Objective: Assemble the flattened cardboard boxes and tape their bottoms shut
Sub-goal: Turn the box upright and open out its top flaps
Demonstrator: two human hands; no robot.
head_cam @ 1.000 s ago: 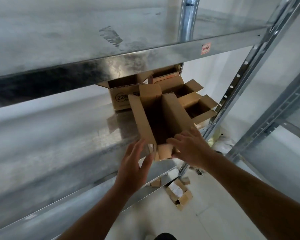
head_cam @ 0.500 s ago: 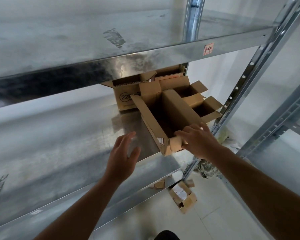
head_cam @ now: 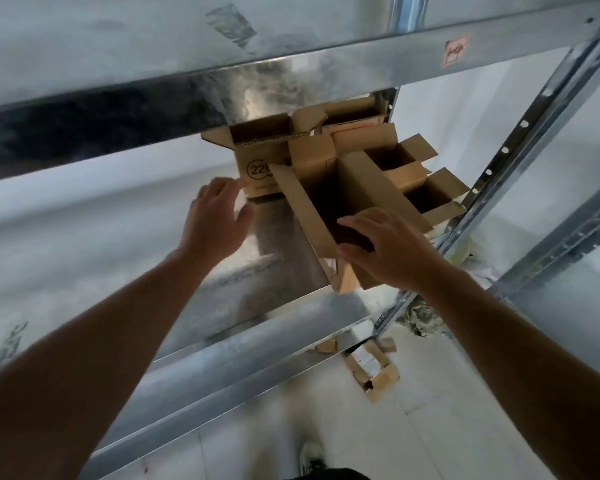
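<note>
An assembled brown cardboard box point(head_cam: 300, 211) lies on the metal shelf point(head_cam: 84, 244) with its open top facing me and its near end over the shelf's front edge. My right hand point(head_cam: 392, 251) rests on that near end, thumb and fingers spread over the rim. My left hand point(head_cam: 212, 223) hovers open to the left of the box, holding nothing, fingertips close to a printed box point(head_cam: 257, 169) behind. No tape is in view.
Two more open boxes point(head_cam: 433, 195) stand behind and right of the held one, against the perforated upright post point(head_cam: 503, 150). An upper shelf point(head_cam: 153, 46) overhangs close above. On the floor below lie an opened box point(head_cam: 371, 370) and my shoe point(head_cam: 312, 455).
The box has slid further onto the shelf toward the other boxes. My left hand let go of its near corner and moved up and left toward the printed box.
</note>
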